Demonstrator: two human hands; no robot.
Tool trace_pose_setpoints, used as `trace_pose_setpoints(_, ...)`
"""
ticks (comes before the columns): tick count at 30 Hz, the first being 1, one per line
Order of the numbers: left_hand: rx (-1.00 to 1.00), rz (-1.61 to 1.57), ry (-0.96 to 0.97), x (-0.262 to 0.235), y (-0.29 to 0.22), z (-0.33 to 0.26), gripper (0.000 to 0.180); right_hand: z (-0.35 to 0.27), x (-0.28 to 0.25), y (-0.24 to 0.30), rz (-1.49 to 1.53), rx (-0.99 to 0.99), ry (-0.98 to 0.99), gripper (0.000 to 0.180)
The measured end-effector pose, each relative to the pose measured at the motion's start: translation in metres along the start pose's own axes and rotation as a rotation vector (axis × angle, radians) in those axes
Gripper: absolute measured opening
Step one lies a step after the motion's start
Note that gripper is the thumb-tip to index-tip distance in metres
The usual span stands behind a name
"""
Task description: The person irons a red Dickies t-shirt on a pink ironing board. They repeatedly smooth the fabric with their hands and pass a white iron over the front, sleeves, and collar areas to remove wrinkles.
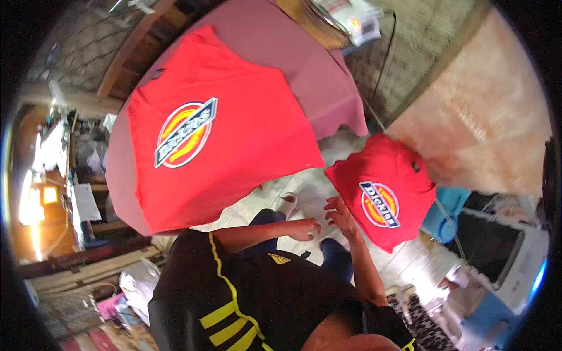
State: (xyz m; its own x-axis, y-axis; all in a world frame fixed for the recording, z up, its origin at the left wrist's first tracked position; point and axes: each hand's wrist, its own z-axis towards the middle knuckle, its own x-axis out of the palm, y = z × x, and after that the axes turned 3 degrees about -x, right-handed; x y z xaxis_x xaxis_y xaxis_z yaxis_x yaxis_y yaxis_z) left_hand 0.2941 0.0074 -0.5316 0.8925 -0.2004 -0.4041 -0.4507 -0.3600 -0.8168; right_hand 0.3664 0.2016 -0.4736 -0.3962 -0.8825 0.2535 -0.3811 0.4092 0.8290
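In front of my body my left hand (304,229) hovers with loosely bent fingers and nothing visible in it. My right hand (340,214) is raised beside it, fingers apart, holding nothing that I can see. Just right of that hand is a smaller red shirt (413,190) with a round yellow and dark printed emblem. Whether the fingertips touch its edge I cannot tell. On the left a larger red shirt (252,111) with a similar emblem lies spread out, its lower edge hanging toward me.
Under the larger shirt is a table with a mauve cloth (325,82). A thin cord (374,117) runs past the smaller shirt. At right are a blue container (442,216) and a white appliance with a dark panel (489,243). Someone's patterned trouser leg (424,319) shows at lower right.
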Motion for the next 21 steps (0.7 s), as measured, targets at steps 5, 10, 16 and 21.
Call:
trace_pose_setpoints(5, 0.013, -0.318, -0.169, -0.178, -0.182, -0.084, 0.027, -0.033, 0.008, 0.186, -0.252, -0.037, 0.297, 0.016)
trace_pose_setpoints(10, 0.054, -0.022, -1.107, -0.276, -0.200, -0.186, 0.020, 0.023, 0.088, 0.288, -0.599, -0.807, -0.034, 0.014)
trace_pose_setpoints(16, -0.725, 0.741, -1.590, -0.315, -0.102, -0.299, 0.034, 0.121, 0.164, 0.338, -1.251, -1.171, -0.335, 0.030)
trace_pose_setpoints(21, -0.875, 0.767, -1.553, -0.348, -0.077, -0.312, 0.043, 0.140, 0.156, 0.337, -1.244, -1.120, -0.283, 0.030)
